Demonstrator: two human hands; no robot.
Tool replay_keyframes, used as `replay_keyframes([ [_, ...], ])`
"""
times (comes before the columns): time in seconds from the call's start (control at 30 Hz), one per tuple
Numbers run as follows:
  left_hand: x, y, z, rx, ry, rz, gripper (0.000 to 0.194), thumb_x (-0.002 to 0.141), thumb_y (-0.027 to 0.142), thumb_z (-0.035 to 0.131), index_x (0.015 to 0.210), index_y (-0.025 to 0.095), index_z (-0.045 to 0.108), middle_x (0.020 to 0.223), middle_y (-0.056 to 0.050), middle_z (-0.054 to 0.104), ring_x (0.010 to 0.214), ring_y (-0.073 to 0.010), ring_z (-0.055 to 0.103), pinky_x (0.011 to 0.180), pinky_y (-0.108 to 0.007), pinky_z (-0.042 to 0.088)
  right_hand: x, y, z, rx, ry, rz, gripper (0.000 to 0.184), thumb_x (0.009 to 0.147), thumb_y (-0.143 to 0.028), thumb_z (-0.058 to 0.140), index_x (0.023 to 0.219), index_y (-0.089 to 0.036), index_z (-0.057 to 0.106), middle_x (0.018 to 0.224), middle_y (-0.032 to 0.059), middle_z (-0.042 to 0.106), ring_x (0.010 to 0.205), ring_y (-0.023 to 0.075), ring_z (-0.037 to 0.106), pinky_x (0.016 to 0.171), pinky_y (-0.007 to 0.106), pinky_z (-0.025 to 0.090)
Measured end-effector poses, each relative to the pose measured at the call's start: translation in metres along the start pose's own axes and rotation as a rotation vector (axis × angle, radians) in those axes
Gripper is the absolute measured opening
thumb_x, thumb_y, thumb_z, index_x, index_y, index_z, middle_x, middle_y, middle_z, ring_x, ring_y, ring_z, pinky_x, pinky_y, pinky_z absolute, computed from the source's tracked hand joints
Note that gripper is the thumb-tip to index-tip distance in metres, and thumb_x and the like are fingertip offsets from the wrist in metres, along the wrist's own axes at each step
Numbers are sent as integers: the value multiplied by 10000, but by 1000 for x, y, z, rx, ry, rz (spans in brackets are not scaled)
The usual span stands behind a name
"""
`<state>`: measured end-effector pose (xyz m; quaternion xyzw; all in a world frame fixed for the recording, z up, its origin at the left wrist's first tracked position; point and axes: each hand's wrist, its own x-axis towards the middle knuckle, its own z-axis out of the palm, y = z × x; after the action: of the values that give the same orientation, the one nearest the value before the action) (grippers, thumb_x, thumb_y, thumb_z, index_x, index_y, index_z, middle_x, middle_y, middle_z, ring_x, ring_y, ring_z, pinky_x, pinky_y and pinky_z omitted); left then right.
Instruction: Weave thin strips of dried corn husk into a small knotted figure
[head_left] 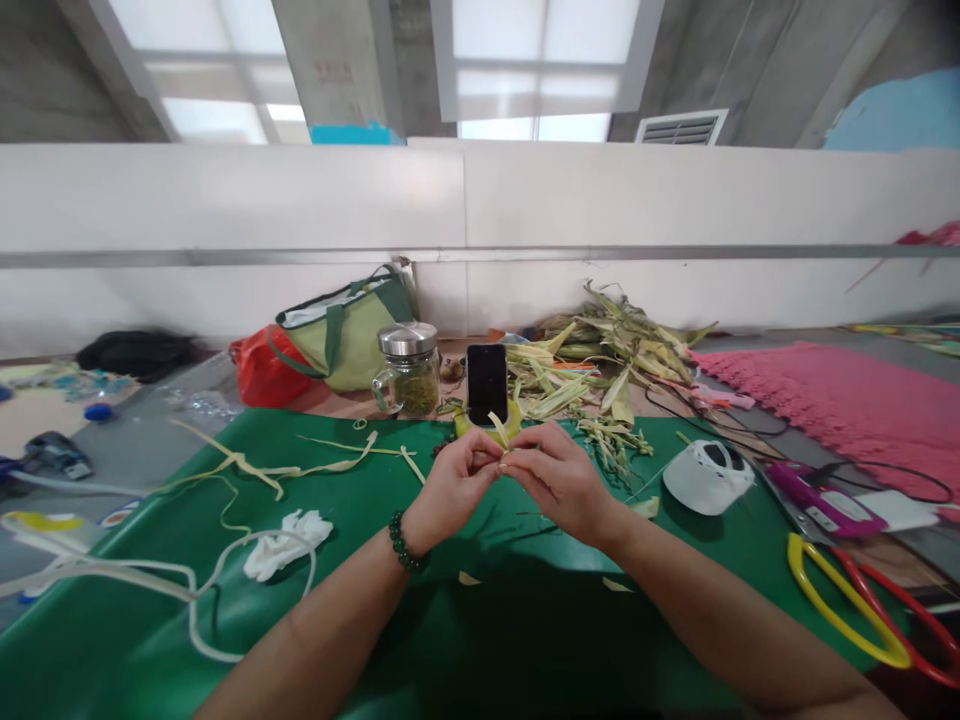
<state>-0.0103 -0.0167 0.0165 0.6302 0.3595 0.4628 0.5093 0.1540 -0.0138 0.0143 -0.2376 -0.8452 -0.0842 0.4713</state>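
My left hand point(454, 485) and my right hand point(559, 478) meet above the green mat point(225, 620). Both pinch a small folded piece of pale yellow leaf strip point(501, 432) between their fingertips. A dark bead bracelet point(403, 545) sits on my left wrist. Just behind the hands a black phone point(487, 383) stands upright, screen dark.
A pile of dried leaves point(600, 365) lies behind the phone. A lidded glass jar point(409, 370), a green bag point(349, 330) and a red bag point(259, 370) stand at the back. Loose leaf strips point(262, 468), white cord point(187, 580), a white device point(707, 478), pink cloth point(840, 400) and yellow and red hoops point(862, 610) surround the mat.
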Motion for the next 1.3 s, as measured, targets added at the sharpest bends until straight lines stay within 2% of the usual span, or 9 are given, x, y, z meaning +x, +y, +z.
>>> replay_keyframes([
  [0.13, -1, 0, 1, -26, 0, -6, 247, 716, 336, 674, 734, 170, 493, 607, 24, 569, 547, -101, 515, 542, -220, 370, -3, 1, 5, 113, 0, 131, 89, 863, -163, 530, 818, -184, 604, 874, 61, 669, 816, 158, 605, 732, 290, 500],
  [0.33, -2, -1, 4, -8, 45, -55, 299, 719, 396, 674, 766, 176, 477, 587, 7, 632, 548, -112, 545, 533, -213, 355, -2, 3, 4, 402, -77, 595, 128, 812, -256, 575, 728, -184, 638, 682, 9, 673, 625, 128, 621, 586, 234, 496],
  [0.43, -1, -2, 7, -53, 77, -48, 320, 696, 416, 694, 752, 172, 495, 585, 6, 641, 562, -117, 560, 543, -215, 368, 1, 4, 3, 524, -35, 698, 143, 775, -276, 597, 685, -170, 628, 682, 26, 680, 612, 136, 626, 588, 254, 516],
  [0.53, 0, -4, 10, -114, 105, -60, 320, 672, 410, 719, 762, 168, 530, 586, 6, 646, 603, -137, 599, 585, -231, 412, 2, 5, 4, 522, -22, 727, 145, 761, -273, 605, 665, -166, 629, 668, 34, 677, 604, 139, 619, 583, 262, 514],
  [0.87, 1, -6, 12, -210, 96, -123, 285, 619, 356, 768, 725, 160, 591, 684, -2, 649, 686, -134, 608, 655, -237, 460, 1, 4, 2, 293, -64, 609, 107, 752, -186, 569, 652, -175, 606, 624, -3, 642, 575, 113, 578, 515, 204, 438],
  [1.0, 3, -7, 12, -247, 83, -155, 340, 578, 385, 795, 706, 153, 581, 662, 14, 610, 643, -107, 569, 635, -222, 456, -1, 3, 0, 28, -67, 332, 156, 809, -146, 523, 668, -168, 587, 679, 28, 645, 649, 136, 579, 594, 237, 442],
  [1.1, 4, -7, 12, -274, 84, -158, 363, 571, 387, 805, 713, 153, 568, 650, 20, 598, 635, -102, 566, 632, -217, 456, -1, -1, -2, -206, -135, 96, 218, 870, -111, 429, 712, -154, 574, 737, 65, 641, 678, 156, 542, 642, 272, 432],
  [1.2, 3, -6, 13, -280, 79, -139, 350, 596, 381, 798, 722, 154, 562, 643, 12, 610, 644, -111, 583, 640, -221, 463, 0, -2, -6, -285, -206, 6, 232, 883, -90, 383, 749, -149, 563, 746, 69, 620, 651, 157, 493, 634, 279, 418],
  [1.3, 2, -5, 13, -283, 56, -128, 340, 612, 383, 791, 733, 155, 571, 644, 7, 622, 653, -119, 603, 664, -234, 482, 0, 2, -10, -185, -227, 22, 219, 883, -95, 389, 756, -156, 557, 760, 60, 612, 699, 154, 519, 646, 258, 427],
])
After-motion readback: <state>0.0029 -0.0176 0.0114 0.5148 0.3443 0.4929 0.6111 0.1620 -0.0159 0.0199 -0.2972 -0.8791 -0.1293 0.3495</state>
